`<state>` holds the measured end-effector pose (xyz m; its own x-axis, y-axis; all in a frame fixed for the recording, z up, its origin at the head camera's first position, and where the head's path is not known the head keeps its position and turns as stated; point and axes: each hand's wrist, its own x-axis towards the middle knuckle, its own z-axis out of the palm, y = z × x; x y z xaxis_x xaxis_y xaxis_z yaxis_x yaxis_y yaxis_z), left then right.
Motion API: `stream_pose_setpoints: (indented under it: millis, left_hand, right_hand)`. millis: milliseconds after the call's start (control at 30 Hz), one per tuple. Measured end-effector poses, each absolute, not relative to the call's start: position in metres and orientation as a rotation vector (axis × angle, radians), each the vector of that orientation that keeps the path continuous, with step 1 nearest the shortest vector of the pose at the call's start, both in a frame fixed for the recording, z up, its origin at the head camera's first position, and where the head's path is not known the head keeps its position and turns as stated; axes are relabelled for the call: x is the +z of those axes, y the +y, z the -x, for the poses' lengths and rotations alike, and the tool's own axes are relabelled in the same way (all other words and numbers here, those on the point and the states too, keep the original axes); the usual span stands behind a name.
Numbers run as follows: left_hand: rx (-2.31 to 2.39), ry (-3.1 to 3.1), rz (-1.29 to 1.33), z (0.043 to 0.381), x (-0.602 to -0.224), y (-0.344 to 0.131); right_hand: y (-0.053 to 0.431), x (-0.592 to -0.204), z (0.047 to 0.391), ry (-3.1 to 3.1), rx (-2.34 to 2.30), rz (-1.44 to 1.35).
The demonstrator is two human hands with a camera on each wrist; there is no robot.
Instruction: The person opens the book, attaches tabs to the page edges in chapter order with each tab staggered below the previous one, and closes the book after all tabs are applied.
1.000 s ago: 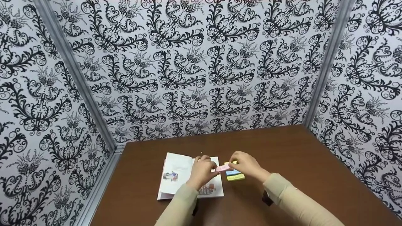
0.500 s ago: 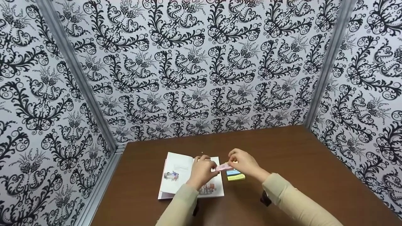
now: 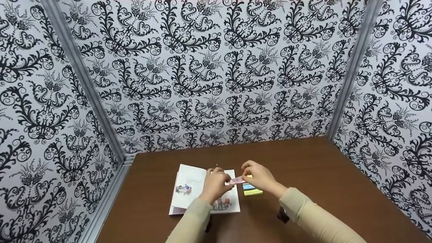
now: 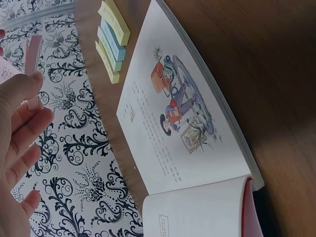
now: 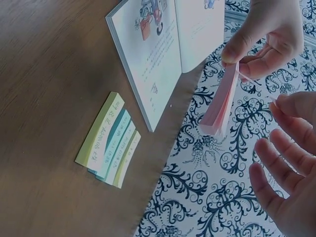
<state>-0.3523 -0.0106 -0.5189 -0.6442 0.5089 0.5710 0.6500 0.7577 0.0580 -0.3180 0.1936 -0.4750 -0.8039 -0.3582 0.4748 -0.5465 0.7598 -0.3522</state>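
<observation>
My left hand (image 3: 216, 185) pinches a thin pad of pink sticky notes (image 5: 219, 101) between thumb and fingers, over the open book's right page. From that pad's end a single pale strip (image 5: 249, 79) stretches across to my right hand (image 5: 289, 163), whose thumb and forefinger pinch its tip; the other fingers spread loosely. In the left wrist view the pink pad (image 4: 33, 54) stands up from the left fingertips. The open picture book (image 3: 190, 184) lies beneath the left hand. Several yellow, blue and green sticky-note pads (image 5: 106, 138) lie beside it, partly under the right hand in the head view.
A brown table (image 3: 287, 155) carries everything. Patterned black-and-white walls (image 3: 216, 67) rise at the back and both sides, joined by grey metal posts (image 3: 349, 67) at the corners. A tiny white speck (image 3: 217, 164) lies behind the book.
My right hand has shifted slightly left, toward the left hand, after rising a little. The left hand keeps its grip on the pink pad in nearly the same place.
</observation>
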Motion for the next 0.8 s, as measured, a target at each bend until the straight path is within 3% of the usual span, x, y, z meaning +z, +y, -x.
stream_pose_setpoints:
  millis: [400, 800]
  left_hand:
    - [-0.301, -2.417, 0.853, 0.35, -0.524, -0.012]
    - [-0.267, -2.431, 0.839, 0.35, -0.537, -0.032]
  right_hand:
    - [0.19, -0.478, 0.316, -2.562, 0.551, -0.743]
    - [0.212, -0.462, 0.323, -2.495, 0.73, -0.652]
